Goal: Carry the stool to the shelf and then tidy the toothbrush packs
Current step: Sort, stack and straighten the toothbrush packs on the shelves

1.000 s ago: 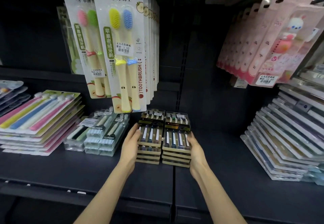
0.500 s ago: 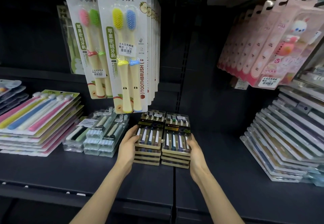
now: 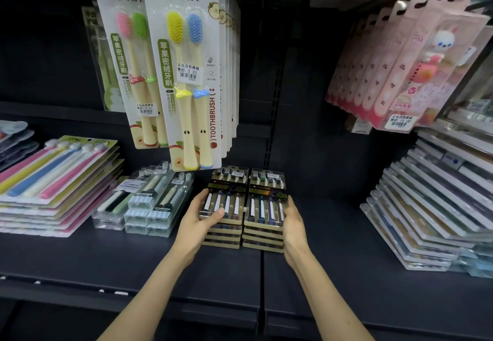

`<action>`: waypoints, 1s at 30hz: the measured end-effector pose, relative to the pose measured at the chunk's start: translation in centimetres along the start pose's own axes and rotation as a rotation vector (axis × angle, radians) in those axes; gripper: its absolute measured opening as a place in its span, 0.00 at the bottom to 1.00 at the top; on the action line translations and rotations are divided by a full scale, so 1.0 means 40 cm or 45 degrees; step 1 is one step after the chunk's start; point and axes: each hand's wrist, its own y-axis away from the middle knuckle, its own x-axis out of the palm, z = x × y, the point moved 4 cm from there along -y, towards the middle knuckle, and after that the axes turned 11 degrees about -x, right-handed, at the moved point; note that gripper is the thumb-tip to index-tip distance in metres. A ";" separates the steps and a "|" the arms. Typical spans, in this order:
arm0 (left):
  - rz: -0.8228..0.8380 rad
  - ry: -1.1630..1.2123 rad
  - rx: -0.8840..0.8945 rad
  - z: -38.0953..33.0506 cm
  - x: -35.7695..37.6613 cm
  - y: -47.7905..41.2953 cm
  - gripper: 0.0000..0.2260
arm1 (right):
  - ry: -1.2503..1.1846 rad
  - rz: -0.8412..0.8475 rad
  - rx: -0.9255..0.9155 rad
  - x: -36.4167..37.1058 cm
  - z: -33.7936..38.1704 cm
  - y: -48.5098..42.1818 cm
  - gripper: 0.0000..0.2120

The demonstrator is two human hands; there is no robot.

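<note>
Fingers (image 3: 200, 200) of the left hand (image 3: 196, 224) curl round the 9 o'clock edge of the left stack (image 3: 226, 199) of toothbrush packs, with the thumb laid across the top pack. Fingers (image 3: 290, 204) of the right hand (image 3: 293, 227) lie straight, pressed flat against the 3 o'clock side of the right stack (image 3: 266, 207). The two stacks stand just beside each other on the dark shelf (image 3: 346, 247). Clear boxed brushes (image 3: 144, 202) sit at 9 o'clock, hanging blister cards (image 3: 186, 74) at 12 o'clock, and a slanted pile (image 3: 426, 207) at 3 o'clock.
</note>
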 end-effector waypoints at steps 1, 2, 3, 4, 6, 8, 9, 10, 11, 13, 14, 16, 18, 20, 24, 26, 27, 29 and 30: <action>0.002 -0.005 0.006 -0.002 0.001 0.002 0.29 | 0.007 0.017 -0.017 0.000 -0.001 -0.001 0.24; 0.005 -0.019 0.018 -0.006 0.001 0.005 0.28 | 0.011 0.035 -0.019 -0.001 0.003 0.002 0.24; 0.008 -0.034 0.028 -0.008 0.001 0.007 0.28 | 0.011 0.058 -0.024 -0.003 0.006 0.004 0.24; 0.011 -0.054 0.044 -0.010 0.000 0.009 0.29 | 0.002 0.072 -0.020 -0.008 0.013 0.010 0.23; 0.022 -0.119 0.073 -0.007 -0.004 0.015 0.33 | -0.048 0.098 -0.040 -0.017 0.039 0.040 0.23; 0.042 -0.182 0.076 0.012 -0.013 0.025 0.41 | -0.048 0.172 -0.121 -0.032 0.048 0.080 0.29; 0.056 -0.219 0.071 0.025 -0.018 0.031 0.44 | 0.019 0.234 -0.183 -0.037 0.049 0.102 0.33; 0.065 -0.254 0.066 0.037 -0.021 0.036 0.47 | 0.119 0.302 -0.245 -0.041 0.044 0.117 0.39; 0.067 -0.285 0.060 0.048 -0.021 0.040 0.48 | 0.216 0.356 -0.294 -0.044 0.033 0.126 0.43; 0.031 -0.324 0.073 0.058 -0.019 0.042 0.49 | 0.360 0.373 -0.333 -0.050 0.016 0.122 0.46; -0.004 -0.342 0.094 0.059 -0.018 0.039 0.50 | 0.400 0.353 -0.340 -0.054 0.011 0.115 0.46; -0.065 -0.396 0.133 0.059 -0.018 0.031 0.51 | 0.477 0.330 -0.348 -0.060 0.014 0.105 0.48; -0.089 -0.429 0.157 0.064 -0.020 0.024 0.51 | 0.537 0.328 -0.335 -0.066 0.013 0.097 0.49; -0.098 -0.441 0.162 0.067 -0.022 0.022 0.51 | 0.551 0.332 -0.329 -0.070 0.012 0.094 0.49; -0.109 -0.437 0.123 0.059 -0.018 0.036 0.50 | 0.517 0.359 -0.319 -0.073 0.020 0.102 0.49; -0.279 -0.538 0.163 0.047 -0.021 0.065 0.48 | 0.507 0.348 -0.306 -0.086 0.034 0.122 0.48; -0.409 -0.627 0.220 0.039 -0.021 0.087 0.45 | 0.501 0.321 -0.303 -0.098 0.046 0.136 0.46; -0.596 -0.759 0.333 0.018 -0.004 0.141 0.37 | 0.511 0.222 -0.314 -0.133 0.072 0.169 0.43; -0.617 -0.789 0.372 0.009 0.014 0.163 0.34 | 0.533 0.141 -0.310 -0.157 0.085 0.186 0.42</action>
